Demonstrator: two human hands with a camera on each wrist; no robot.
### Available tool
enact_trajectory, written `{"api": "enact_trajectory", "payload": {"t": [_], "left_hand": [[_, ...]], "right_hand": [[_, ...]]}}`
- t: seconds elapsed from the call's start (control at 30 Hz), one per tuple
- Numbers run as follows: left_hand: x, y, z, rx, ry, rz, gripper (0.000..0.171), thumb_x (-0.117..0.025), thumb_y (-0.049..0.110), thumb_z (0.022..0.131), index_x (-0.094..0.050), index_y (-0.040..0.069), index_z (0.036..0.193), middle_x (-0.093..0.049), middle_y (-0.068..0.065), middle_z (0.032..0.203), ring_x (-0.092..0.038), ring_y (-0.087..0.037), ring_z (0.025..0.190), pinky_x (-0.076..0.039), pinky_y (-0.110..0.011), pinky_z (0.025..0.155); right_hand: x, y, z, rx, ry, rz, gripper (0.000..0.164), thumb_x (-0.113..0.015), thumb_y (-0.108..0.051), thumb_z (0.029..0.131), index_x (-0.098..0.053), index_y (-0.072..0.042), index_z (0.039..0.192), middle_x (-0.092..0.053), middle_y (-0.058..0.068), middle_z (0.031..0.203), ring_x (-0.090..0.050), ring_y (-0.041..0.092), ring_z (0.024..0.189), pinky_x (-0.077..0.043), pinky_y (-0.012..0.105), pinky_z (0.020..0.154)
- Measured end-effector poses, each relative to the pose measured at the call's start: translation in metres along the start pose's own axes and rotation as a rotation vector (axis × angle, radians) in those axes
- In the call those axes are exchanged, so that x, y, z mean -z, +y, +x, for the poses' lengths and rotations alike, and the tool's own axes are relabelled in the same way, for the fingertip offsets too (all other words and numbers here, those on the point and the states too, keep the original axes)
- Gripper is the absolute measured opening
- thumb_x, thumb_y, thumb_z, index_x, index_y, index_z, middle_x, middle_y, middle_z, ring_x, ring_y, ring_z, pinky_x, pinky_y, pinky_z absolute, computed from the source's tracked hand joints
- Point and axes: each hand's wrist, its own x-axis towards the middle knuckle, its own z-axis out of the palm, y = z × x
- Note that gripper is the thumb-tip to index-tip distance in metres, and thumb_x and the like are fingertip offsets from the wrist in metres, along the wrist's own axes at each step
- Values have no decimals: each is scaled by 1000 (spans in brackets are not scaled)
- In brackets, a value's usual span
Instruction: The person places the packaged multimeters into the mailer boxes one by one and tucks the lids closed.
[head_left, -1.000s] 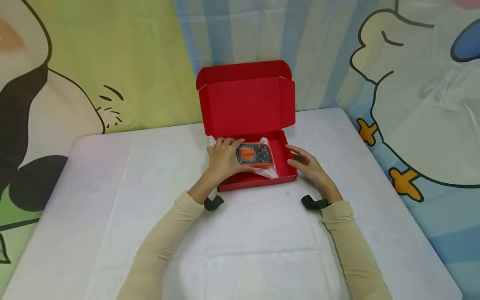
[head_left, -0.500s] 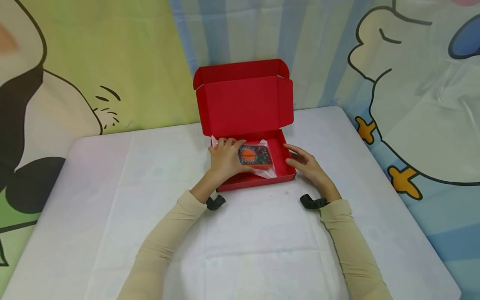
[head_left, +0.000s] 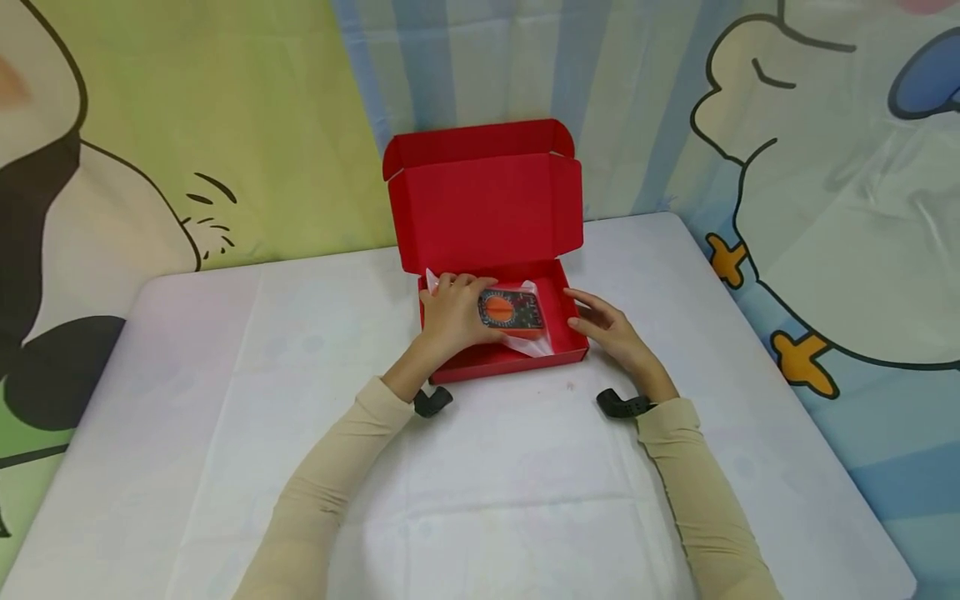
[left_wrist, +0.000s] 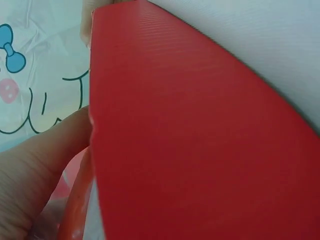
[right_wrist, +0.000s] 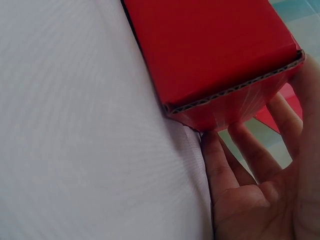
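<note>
In the head view my left hand (head_left: 453, 317) grips the left end of an orange and black multimeter (head_left: 517, 310), thumb along its near side and fingers over the far side. The multimeter lies face up in the red cardboard box (head_left: 506, 362) on a sheet of clear plastic wrap (head_left: 534, 343). My right hand (head_left: 615, 332) holds the box's right side, thumb and index finger at the rim. In the right wrist view, other fingers (right_wrist: 220, 165) touch the outer wall. The left wrist view shows mostly the box wall (left_wrist: 190, 130), with an orange edge of the multimeter (left_wrist: 76, 212) beside my thumb.
The box's lid (head_left: 487, 208) stands open against the patterned backdrop (head_left: 270, 125). A white cloth covers the table (head_left: 510, 492). Black camera mounts sit on both wrists, the left mount (head_left: 433, 402) and the right mount (head_left: 621, 405) close over the cloth.
The multimeter has shifted very slightly right within the box, the left hand moving with it. The right hand keeps its place on the box. The whole view has drifted a little.
</note>
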Motion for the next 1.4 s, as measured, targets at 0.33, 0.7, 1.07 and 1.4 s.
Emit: {"api": "enact_trajectory", "payload": {"t": [0.33,0.7,1.07,1.4], "left_hand": [[-7,-5,0,8,5,-63,87,-85,56,64,-56,18,137,-57,-11,132,-44,-29,122,-37,-64,96],[-17,-17,1,24,-31,-144,88,-84,57,65,-52,21,139,-54,-12,134,-43,-30,120,-43,-59,93],[-24,-24,4,-6,-58,-169,89,-84,53,68,-47,19,142,-52,-12,132,-42,-30,120,-47,-57,92],[-31,-25,7,-52,-158,-50,99,-75,62,73,-29,22,152,-38,-11,143,-32,-32,129,-37,-62,100]], "right_hand": [[-6,1,3,25,-18,30,57,-63,-23,96,-42,-21,149,-31,3,158,-29,29,143,-37,52,109],[-6,-2,3,7,-3,5,57,-63,-22,95,-42,-22,149,-32,4,158,-30,30,143,-37,52,108],[-4,1,3,14,2,-3,59,-64,-23,95,-42,-22,149,-31,4,158,-30,30,143,-39,52,106],[0,4,2,-9,24,-25,60,-66,-26,93,-42,-29,148,-30,4,158,-30,31,143,-39,53,106]]}}
